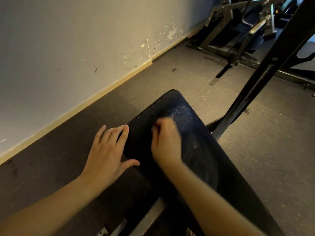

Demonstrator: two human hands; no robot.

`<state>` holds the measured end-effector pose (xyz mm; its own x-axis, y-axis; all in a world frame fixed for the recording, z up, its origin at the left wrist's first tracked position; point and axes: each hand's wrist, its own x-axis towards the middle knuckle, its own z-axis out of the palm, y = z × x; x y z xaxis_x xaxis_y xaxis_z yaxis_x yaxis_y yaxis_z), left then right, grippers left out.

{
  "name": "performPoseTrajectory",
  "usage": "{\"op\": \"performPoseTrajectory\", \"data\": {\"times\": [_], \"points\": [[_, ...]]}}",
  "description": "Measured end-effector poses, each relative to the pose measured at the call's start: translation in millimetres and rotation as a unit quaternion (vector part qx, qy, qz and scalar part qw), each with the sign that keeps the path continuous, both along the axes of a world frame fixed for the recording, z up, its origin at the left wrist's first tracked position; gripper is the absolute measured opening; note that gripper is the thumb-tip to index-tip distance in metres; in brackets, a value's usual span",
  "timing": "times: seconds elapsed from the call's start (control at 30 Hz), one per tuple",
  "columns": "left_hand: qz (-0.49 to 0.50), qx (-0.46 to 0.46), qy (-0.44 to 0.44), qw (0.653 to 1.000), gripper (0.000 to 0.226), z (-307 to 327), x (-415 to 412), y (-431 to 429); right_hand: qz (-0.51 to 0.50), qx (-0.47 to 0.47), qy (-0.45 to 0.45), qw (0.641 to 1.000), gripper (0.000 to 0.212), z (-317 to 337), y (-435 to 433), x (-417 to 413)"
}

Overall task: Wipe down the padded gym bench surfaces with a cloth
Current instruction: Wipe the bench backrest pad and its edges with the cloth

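The black padded bench [213, 155] runs from the bottom right up to a rounded end in the middle of the view. A damp, streaky sheen marks the pad near that end. My left hand [107, 150] lies open, fingers spread along the pad's left edge, with the thumb touching the pad. My right hand [166, 140] is blurred by motion on top of the pad. Its fingers are curled down, gripping a dark cloth that is almost wholly hidden beneath them and hard to tell from the pad.
A speckled rubber floor [255, 150] surrounds the bench. A scuffed white wall [68, 48] with a pale skirting board runs along the left. A black steel upright [265, 74] slants past the bench on the right, and another gym machine [242, 31] stands at the back.
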<state>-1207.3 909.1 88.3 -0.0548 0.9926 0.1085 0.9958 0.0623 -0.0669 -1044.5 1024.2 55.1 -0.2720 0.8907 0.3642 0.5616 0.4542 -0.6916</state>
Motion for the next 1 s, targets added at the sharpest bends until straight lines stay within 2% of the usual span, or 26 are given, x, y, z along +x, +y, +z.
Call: {"op": "performPoseTrajectory", "data": {"times": [0.07,0.1,0.13,0.2,0.27,0.33,0.4,0.47,0.5,0.57,0.63,0.7,0.73,0.77,0.87,0.9,0.93,1.0], "points": [[-0.002,-0.006,0.003,1.000,0.107,1,0,0,0.123,0.064,-0.072,0.988,0.018,-21,-50,26],[0.000,-0.008,0.003,1.000,0.108,1,0,-1,0.139,0.092,-0.095,0.981,0.018,-28,-46,44],[0.003,-0.009,0.005,1.000,0.108,1,1,-1,0.118,0.090,-0.099,0.984,0.017,-30,-26,58],[0.009,-0.012,0.008,1.000,0.109,0,2,0,-0.008,0.014,-0.072,0.997,0.010,-18,34,65],[0.012,-0.012,0.007,1.000,0.110,0,3,0,-0.123,-0.040,-0.021,0.991,0.007,-1,85,52],[0.014,-0.012,0.007,1.000,0.109,1,4,0,-0.153,-0.056,0.005,0.987,0.007,10,84,23],[0.013,-0.014,0.012,1.000,0.109,2,4,0,-0.062,-0.031,0.003,0.998,0.012,1,26,1],[0.014,-0.020,0.013,1.000,0.108,4,5,-1,0.082,0.020,-0.049,0.995,0.015,-15,-43,15],[0.016,-0.022,0.012,1.000,0.109,5,5,-1,0.115,0.049,-0.080,0.989,0.016,-22,-51,30],[0.024,-0.026,0.013,0.999,0.110,5,7,-1,0.084,0.038,-0.080,0.992,0.012,-19,-10,48],[0.029,-0.024,0.008,0.999,0.109,4,9,0,-0.035,-0.027,-0.044,0.998,0.010,0,49,46],[0.034,-0.031,0.005,0.999,0.109,4,12,0,-0.107,-0.061,-0.028,0.992,0.008,8,69,32],[0.035,-0.036,0.002,0.999,0.109,6,12,-1,-0.106,-0.078,-0.027,0.991,0.006,11,51,23],[0.035,-0.033,-0.001,0.999,0.108,7,13,0,-0.060,-0.071,-0.032,0.995,0.004,10,20,15],[0.035,-0.033,-0.003,0.999,0.107,8,13,0,0.148,0.040,-0.106,0.983,0.011,-15,-62,20],[0.037,-0.032,-0.002,0.999,0.107,7,12,-1,0.158,0.098,-0.125,0.975,0.013,-21,-48,24],[0.039,-0.031,-0.002,0.999,0.107,6,12,-1,0.135,0.116,-0.123,0.976,0.013,-22,-21,25],[0.042,-0.033,-0.002,0.999,0.107,6,12,-2,0.026,0.071,-0.095,0.993,0.015,1,38,19]]}}
